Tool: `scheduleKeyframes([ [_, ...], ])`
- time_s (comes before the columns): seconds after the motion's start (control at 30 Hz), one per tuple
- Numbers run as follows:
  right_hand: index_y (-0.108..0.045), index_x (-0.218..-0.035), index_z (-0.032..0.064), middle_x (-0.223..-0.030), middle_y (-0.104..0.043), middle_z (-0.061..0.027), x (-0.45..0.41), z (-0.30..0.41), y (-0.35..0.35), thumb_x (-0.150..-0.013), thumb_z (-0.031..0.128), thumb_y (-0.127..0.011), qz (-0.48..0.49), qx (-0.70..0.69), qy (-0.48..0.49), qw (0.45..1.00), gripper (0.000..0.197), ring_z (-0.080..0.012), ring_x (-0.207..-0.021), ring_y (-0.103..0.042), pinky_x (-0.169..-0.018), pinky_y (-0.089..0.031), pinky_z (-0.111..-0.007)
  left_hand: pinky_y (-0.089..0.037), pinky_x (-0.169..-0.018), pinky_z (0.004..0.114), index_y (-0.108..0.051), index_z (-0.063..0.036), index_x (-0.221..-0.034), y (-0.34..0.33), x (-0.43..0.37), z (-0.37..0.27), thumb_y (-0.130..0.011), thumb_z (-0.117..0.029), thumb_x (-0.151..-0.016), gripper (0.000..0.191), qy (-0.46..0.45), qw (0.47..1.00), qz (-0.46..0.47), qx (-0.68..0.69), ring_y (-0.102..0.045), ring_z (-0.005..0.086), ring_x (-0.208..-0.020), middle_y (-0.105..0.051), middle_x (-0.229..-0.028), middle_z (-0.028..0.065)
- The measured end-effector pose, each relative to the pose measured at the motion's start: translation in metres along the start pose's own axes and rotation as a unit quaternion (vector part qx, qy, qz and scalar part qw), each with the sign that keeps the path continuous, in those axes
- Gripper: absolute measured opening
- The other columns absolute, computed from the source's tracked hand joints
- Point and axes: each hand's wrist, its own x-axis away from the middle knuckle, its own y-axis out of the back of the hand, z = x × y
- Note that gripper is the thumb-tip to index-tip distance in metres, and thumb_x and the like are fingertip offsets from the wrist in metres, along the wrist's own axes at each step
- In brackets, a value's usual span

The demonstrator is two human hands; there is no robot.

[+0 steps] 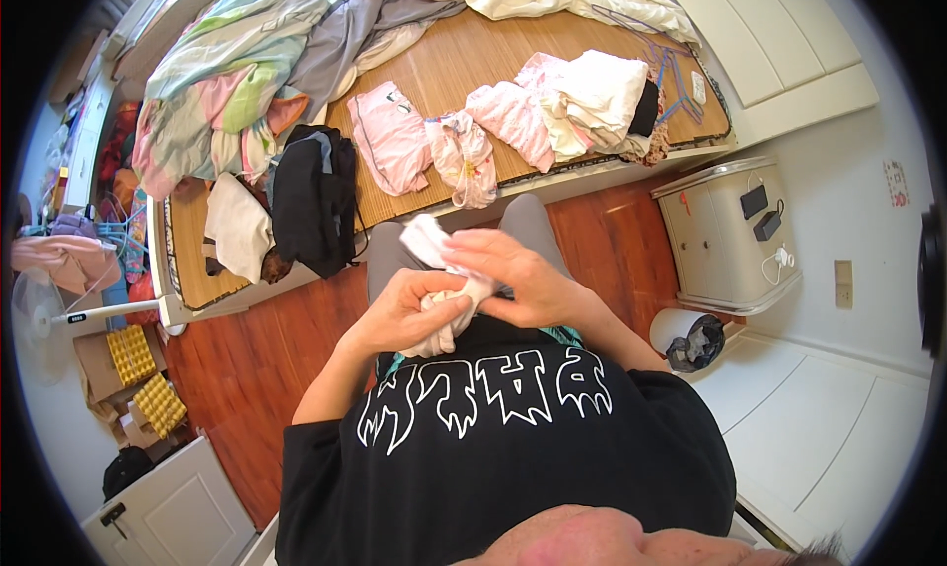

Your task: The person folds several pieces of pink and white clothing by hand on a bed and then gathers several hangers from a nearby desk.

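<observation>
Above my lap, my left hand (403, 311) grips a bunched white cloth garment (438, 336) between thumb and fingers. My right hand (521, 277) is closed over the same cloth from the other side, its fingers slightly blurred. One end of the cloth sticks up past the fingers, and the rest hangs below the left hand. Beyond my knees, on a wood-topped bed, lie a folded pink garment (388, 140) and a patterned light pink garment (464, 159). What kind of garment I hold cannot be made out.
The bed (436, 55) holds a black clothing pile (314, 203), a white cloth (240, 222), a stack of light clothes (599, 100), hangers (677, 85) and a rumpled quilt (229, 63). A bedside cabinet (721, 240) and a waste bin (669, 329) stand right. Egg trays (159, 405) lie left.
</observation>
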Motion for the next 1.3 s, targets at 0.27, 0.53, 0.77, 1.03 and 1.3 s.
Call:
scheduleKeyframes([
  [0.27, -0.065, -0.102, 0.0036, -0.083, -0.064, -0.0133, 0.011, -0.004, -0.004, -0.074, 0.007, -0.068, 0.016, -0.039, -0.088, 0.995, 0.028, -0.0324, -0.079, -0.061, -0.071, -0.046, -0.041, -0.050, -0.069, 0.030, -0.062, -0.0030, -0.106, 0.008, 0.007, -0.015, -0.060, -0.004, -0.073, 0.033, -0.056, 0.975, -0.063, -0.206, -0.065, 0.0219, -0.076, -0.066, -0.087, 0.0115],
  [0.53, -0.065, -0.096, -0.0013, -0.078, -0.065, -0.0068, 0.008, 0.016, 0.028, -0.086, 0.009, -0.063, -0.074, -0.136, -0.123, 0.980, 0.014, -0.0106, -0.073, -0.060, -0.064, -0.047, -0.028, -0.050, -0.074, 0.035, -0.059, -0.0010, -0.104, 0.041, -0.006, 0.026, -0.057, 0.008, -0.069, 0.036, -0.159, 0.844, -0.346, -0.377, -0.062, 0.0348, -0.084, -0.062, -0.092, 0.0174],
  [0.77, -0.061, -0.109, -0.0057, -0.098, -0.066, -0.0082, 0.000, 0.012, 0.054, -0.093, 0.011, -0.056, -0.194, -0.458, -0.207, 0.842, 0.023, -0.0099, -0.086, -0.061, -0.075, -0.049, -0.024, -0.042, -0.060, 0.017, -0.061, 0.0009, -0.104, 0.080, -0.005, 0.021, -0.052, -0.004, -0.092, 0.016, -0.198, 0.876, -0.428, -0.098, -0.051, 0.0023, -0.070, -0.061, -0.084, -0.0014],
  [1.03, -0.058, -0.094, 0.0001, -0.086, -0.059, -0.0007, 0.000, 0.007, 0.053, -0.083, 0.001, -0.063, -0.208, -0.209, -0.195, 0.935, 0.012, -0.0076, -0.080, -0.056, -0.070, -0.044, -0.021, -0.050, -0.079, 0.024, -0.062, -0.0026, -0.106, 0.081, 0.007, -0.027, -0.051, -0.021, -0.098, 0.023, -0.192, 0.903, -0.327, 0.204, -0.062, 0.0099, -0.088, -0.066, -0.099, 0.0041],
  [1.3, -0.053, -0.084, 0.0034, -0.071, -0.049, 0.0054, 0.000, -0.007, 0.045, -0.082, -0.003, -0.063, -0.213, -0.064, -0.228, 0.948, 0.012, -0.0005, -0.062, -0.042, -0.055, -0.035, -0.017, -0.051, -0.078, 0.028, -0.060, 0.0035, -0.108, 0.075, 0.021, -0.068, -0.044, -0.021, -0.099, 0.031, -0.156, 0.904, -0.349, 0.191, -0.064, 0.0148, -0.089, -0.067, -0.102, 0.0087],
])
